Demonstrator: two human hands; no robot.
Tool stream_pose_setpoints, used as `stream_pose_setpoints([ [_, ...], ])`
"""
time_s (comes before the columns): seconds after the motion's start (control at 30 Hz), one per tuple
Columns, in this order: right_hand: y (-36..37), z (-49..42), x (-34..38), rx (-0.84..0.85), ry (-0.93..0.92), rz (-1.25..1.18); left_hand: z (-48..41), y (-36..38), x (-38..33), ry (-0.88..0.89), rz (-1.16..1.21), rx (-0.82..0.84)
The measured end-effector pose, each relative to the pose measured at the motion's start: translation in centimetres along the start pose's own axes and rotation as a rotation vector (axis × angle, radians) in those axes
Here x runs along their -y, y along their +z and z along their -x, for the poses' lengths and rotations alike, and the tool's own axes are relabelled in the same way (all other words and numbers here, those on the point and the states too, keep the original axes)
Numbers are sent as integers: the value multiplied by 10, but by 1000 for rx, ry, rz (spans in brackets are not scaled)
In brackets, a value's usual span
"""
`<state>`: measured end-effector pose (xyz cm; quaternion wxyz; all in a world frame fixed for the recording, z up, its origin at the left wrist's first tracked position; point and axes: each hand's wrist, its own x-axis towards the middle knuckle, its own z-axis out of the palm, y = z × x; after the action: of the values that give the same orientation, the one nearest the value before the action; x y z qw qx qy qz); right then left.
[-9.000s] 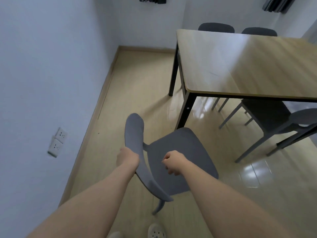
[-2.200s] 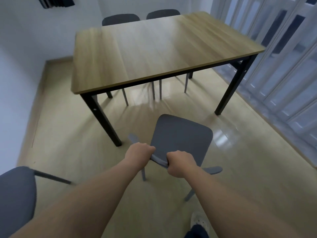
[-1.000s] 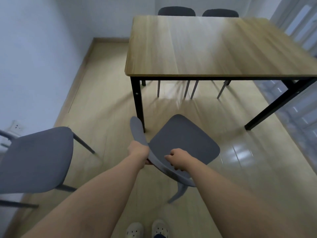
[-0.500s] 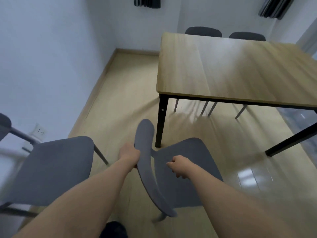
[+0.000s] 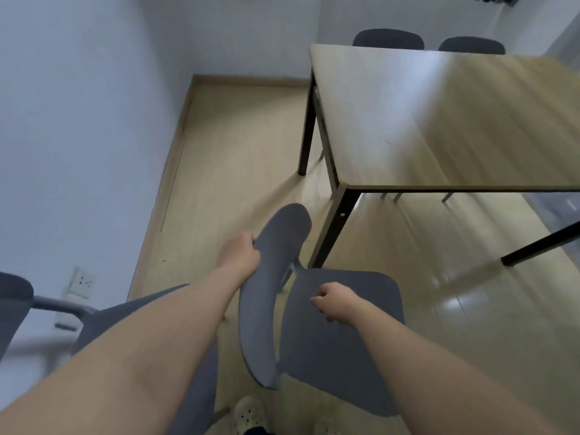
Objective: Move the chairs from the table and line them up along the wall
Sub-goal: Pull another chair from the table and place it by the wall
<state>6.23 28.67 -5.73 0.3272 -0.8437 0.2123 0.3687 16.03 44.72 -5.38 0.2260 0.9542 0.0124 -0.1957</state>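
I am holding a grey chair whose seat is in the lower middle of the head view and whose curved backrest faces the left wall. My left hand grips the top edge of that backrest. My right hand hovers over the rear of the seat with its fingers curled and nothing visible in it. A second grey chair stands by the wall at lower left, partly hidden under my left forearm.
The wooden table with black legs fills the upper right, its near leg close to the held chair. Two more grey chairs sit behind it. A wall socket is low on the left wall. Bare floor runs along the skirting.
The view has swung left and down. The held chair has come nearer the wall and the second chair, and the table has shifted to the right.
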Motion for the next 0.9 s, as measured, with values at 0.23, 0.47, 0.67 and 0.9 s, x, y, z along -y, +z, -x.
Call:
stream_pose_setpoints([
  [0.23,-20,-33,37,-4,-19,-12,-62,-26,-6,54,-88,-17],
  [0.47,-64,-91,76,-1,-36,-9,-120,-44,-17,61,-151,-26],
  [0.67,-90,-128,118,-3,-110,29,-161,-61,-25,42,-162,-64],
  [0.9,-94,-151,130,15,-55,52,-194,-77,-18,42,-121,90],
])
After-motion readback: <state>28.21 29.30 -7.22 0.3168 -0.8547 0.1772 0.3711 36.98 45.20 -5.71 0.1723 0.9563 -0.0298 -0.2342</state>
